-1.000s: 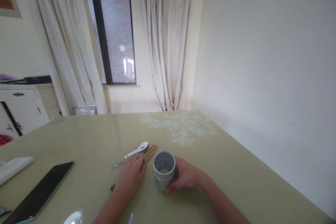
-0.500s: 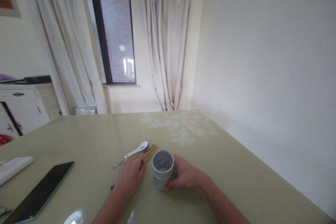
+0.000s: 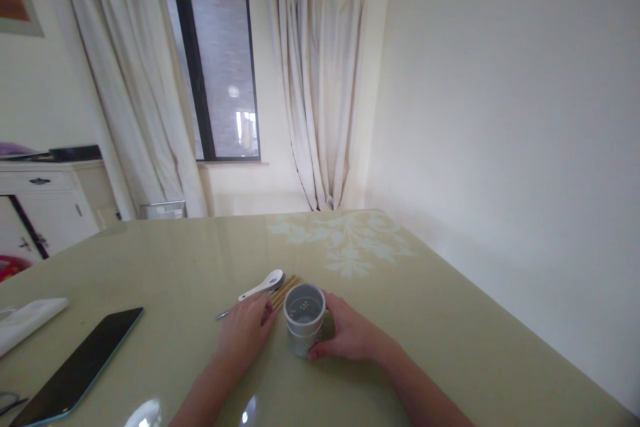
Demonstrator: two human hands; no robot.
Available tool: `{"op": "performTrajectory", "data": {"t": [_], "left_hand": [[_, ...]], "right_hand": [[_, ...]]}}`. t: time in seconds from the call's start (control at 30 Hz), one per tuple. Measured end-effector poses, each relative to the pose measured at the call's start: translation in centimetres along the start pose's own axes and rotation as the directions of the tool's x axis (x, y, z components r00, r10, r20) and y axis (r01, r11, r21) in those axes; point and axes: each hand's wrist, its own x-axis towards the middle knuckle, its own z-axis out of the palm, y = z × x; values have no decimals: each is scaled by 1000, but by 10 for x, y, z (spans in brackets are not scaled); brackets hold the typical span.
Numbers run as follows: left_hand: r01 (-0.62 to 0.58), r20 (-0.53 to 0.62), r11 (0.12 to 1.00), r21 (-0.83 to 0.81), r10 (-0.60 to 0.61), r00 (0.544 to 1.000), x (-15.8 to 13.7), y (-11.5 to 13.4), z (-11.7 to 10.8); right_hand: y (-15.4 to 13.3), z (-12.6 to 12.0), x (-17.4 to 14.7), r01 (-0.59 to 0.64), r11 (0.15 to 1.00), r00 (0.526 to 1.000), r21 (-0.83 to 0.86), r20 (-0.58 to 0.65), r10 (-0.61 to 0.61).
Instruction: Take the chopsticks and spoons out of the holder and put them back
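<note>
My right hand is closed around the right side of a grey cylindrical utensil holder, thumb near its base. The holder stands upright on the table, with small light holes or specks showing at its bottom. Just left of it, my left hand lies over a bundle of wooden chopsticks, its fingers curled round them; their near ends are hidden beneath the palm. Beyond the left hand lies a white spoon with a blue mark. A thin metal utensil pokes out beside it, mostly covered by the hand.
A dark tablet or phone lies on the glossy table at left, near a white packet. Part of a black-handled object shows at the lower left edge. A wall runs along the table's right side.
The right hand and the utensil holder have shifted slightly left, closer to the left hand. The left hand has hardly moved on the chopsticks; the view has shifted a little.
</note>
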Motion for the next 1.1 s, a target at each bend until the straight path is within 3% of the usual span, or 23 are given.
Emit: {"op": "performTrajectory", "data": {"t": [0.23,0.43,0.57,0.83,1.1], "left_hand": [[-32,3,999,-29,32,999,0,-1,-2],[-9,28,1000,-25,10,1000,1,-2,-10],[-31,11,999,-10,32,999,1,-2,-7],[-21,2,999,-25,21,1000,4,-5,0],[8,-5,999,-34,-8,1000,6,-9,5]], "right_hand": [[-4,11,5,-30,989,996,-141,-87,18],[-1,21,10,25,994,988,-105,-148,-40],[-3,14,7,35,998,991,-55,-124,-42],[-7,-11,-2,-29,999,998,31,53,28],[-16,-9,-1,15,998,993,60,112,-22]]}}
